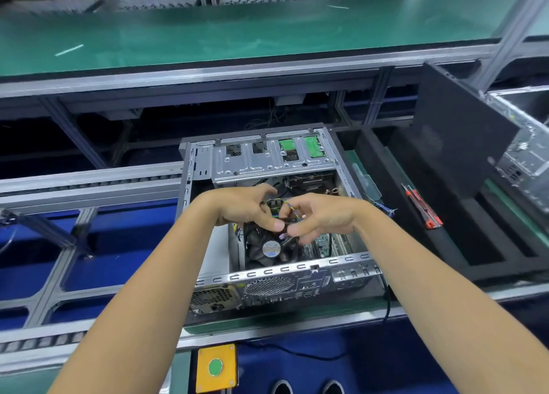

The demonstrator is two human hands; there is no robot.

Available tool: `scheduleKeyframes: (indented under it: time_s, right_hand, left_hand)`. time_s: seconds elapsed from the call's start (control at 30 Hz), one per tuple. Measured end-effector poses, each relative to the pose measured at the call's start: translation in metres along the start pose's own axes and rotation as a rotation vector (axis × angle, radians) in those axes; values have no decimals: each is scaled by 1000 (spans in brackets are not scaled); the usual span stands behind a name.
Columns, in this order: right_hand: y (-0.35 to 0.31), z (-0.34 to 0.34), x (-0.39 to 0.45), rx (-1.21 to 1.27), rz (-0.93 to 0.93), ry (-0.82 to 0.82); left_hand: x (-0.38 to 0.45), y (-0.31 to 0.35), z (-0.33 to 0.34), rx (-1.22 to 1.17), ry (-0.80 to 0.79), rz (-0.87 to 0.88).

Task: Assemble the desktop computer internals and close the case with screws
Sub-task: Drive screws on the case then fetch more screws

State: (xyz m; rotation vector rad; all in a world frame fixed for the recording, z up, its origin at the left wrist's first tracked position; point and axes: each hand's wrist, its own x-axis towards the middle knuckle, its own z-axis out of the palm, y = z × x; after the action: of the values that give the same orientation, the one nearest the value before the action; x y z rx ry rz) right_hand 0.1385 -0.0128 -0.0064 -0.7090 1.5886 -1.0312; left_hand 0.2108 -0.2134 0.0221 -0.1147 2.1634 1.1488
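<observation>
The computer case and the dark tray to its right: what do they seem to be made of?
The computer case looks like bare sheet metal: silver, shiny, with stamped ribs and punched holes. The dark tray looks like black foam, matt and thick-walled with soft edges, though it could be moulded plastic.

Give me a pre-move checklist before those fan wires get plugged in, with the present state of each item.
1. Case open, interior reachable: ok, side panel off.
2. Cooler fan sits in the case under the hands: ok; whether fastened, cannot tell.
3. Fan wires held: ok, left hand and right hand both pinch them above the fan.
4. Connector orientation: cannot tell, fingers hide it.
5. Board header for the plug: cannot tell, not visible.
6. Side panel within reach for closing: ok, leaning upright to the right of the case.
</observation>
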Motion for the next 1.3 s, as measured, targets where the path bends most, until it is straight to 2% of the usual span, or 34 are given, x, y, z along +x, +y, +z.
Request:
scheduleKeyframes:
  time_s: [0.07,0.13,0.23,0.4,0.5,0.57,0.67,0.77,0.97,1.07,1.2,1.3]
  right_hand:
    - [0,5,-3,90,19,-36]
    - [-1,11,-2,81,40,37]
    - [-6,17,-1,-61,55,195]
    - [0,11,-10,-224,125,561]
    - [3,14,-20,-483,292,585]
    - [4,15,-27,-540,297,660]
    - [1,12,-42,-537,102,842]
    - [2,7,-64,-514,29,875]
    - [30,4,-109,-445,-33,882]
    - [40,-1,-128,-409,-40,977]
    - [44,-11,-149,-259,-22,1108]
    - [47,-15,-161,-169,23,1158]
  left_hand:
    - [-2,-2,3,-12,2,16]
    - [-2,-2,7,-38,16,30]
    - [-3,-5,15,-98,31,48]
    - [-12,-13,27,-11,16,56]
    - [-19,-8,35,45,56,119]
    - [-23,-3,44,117,85,147]
    - [-26,-3,54,172,124,81]
    - [-33,-3,63,337,58,-6]
    - [-42,8,74,363,90,-123]
    - [-42,12,81,442,155,-178]
    - [-40,16,89,507,201,-166]
    - [-42,23,87,611,169,-186]
